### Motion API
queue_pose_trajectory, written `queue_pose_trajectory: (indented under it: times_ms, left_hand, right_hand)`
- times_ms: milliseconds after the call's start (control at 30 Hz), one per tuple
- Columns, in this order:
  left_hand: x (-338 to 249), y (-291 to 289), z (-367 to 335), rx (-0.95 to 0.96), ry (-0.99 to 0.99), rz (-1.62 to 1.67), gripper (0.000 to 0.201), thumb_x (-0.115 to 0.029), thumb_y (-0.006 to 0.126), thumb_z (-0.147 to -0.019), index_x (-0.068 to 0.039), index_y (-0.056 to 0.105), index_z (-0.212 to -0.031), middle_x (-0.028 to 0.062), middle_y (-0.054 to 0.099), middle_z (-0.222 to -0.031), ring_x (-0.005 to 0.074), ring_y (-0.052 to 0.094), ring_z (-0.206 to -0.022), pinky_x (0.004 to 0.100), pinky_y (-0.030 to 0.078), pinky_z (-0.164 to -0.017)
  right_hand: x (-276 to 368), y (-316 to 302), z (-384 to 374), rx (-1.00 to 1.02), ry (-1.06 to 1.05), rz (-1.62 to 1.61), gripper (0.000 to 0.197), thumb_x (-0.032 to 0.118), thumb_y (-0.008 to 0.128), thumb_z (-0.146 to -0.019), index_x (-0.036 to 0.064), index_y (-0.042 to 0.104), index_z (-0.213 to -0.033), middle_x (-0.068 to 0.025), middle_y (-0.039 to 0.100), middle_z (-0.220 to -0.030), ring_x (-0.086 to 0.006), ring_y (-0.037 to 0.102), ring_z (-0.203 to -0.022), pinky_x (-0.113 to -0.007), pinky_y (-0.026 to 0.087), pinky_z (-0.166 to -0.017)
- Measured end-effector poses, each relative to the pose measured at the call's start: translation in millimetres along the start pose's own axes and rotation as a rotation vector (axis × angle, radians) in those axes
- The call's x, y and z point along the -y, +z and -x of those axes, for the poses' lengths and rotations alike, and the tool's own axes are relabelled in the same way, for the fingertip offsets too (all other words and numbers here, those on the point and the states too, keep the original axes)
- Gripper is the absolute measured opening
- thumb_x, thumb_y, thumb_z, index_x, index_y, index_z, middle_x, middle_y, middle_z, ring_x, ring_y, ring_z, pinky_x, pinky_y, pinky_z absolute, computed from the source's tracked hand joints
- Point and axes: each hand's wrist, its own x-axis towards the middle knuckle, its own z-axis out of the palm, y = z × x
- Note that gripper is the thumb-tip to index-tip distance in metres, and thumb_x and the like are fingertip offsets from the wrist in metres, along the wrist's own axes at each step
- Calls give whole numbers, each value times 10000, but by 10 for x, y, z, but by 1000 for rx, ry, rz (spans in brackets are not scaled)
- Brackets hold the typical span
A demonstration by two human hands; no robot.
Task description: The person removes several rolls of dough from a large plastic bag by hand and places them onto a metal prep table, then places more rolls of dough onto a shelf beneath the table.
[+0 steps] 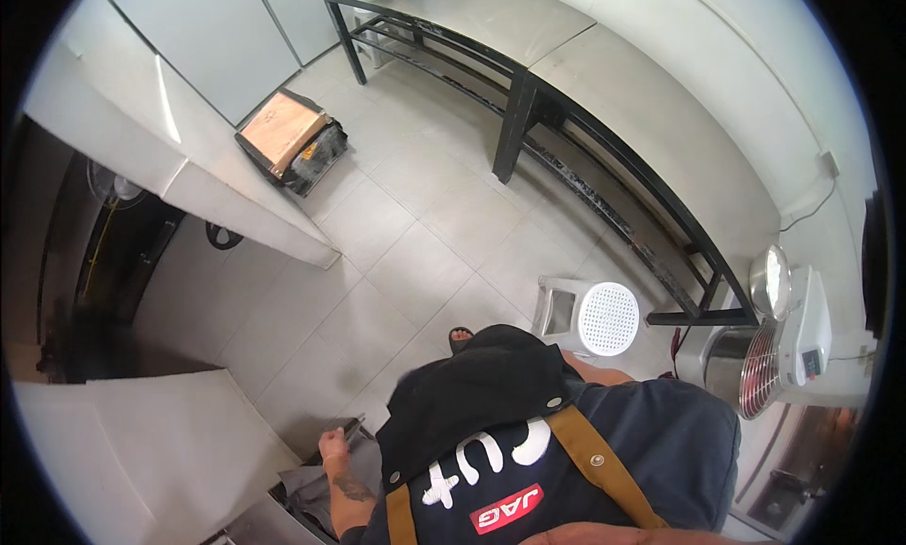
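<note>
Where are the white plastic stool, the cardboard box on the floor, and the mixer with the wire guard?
White plastic stool [608, 318], head view: on its round perforated seat.
Cardboard box [281, 130], head view: on its brown top face.
Mixer [761, 368], head view: on the wire guard over its bowl.

A white perforated stool [607, 318] stands near a long steel table [604, 83]; a cardboard-topped box [291, 139] sits opposite.

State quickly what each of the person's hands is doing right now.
Left hand: closed in a fist at the edge of a dark tray; whether it grips it cannot be told.
Right hand: not in view.
</note>
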Motion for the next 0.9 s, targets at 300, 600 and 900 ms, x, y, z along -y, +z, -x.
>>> queue_pose_trajectory:
  times_ms: [300,600,900]
  left_hand:
    - [-1495,277,-1249,282,116,-136,292,-292,728,-960,-51,638,-1099,57,633,-786,170,566,-555,332,458,-464]
    - [-4796,2050,-2071,731,292,175,652,-559,622,-1006,-112,471,-1457,142,678,-1259,246,707,-1004,353,544,-751]
    - [-7845,3280,-661,1417,301,841,1105,-924,389,-871,-169,235,-1663,92,320,-1688,320,318,-1534,512,287,-1236]
  right_hand:
    - [1285,-2035,-969,-435,41,-78,411,410,648,-901,24,766,-981,-270,727,-1003,-487,693,-952,-570,543,-848]
    - [3638,-5390,-416,-841,33,-413,297,309,741,-900,32,749,-1006,-248,716,-918,-411,699,-867,-475,544,-791]
    - [4239,-7905,-183,-1193,-334,-744,203,175,792,-922,0,689,-927,-11,647,-786,-73,542,-762,-300,469,-672]
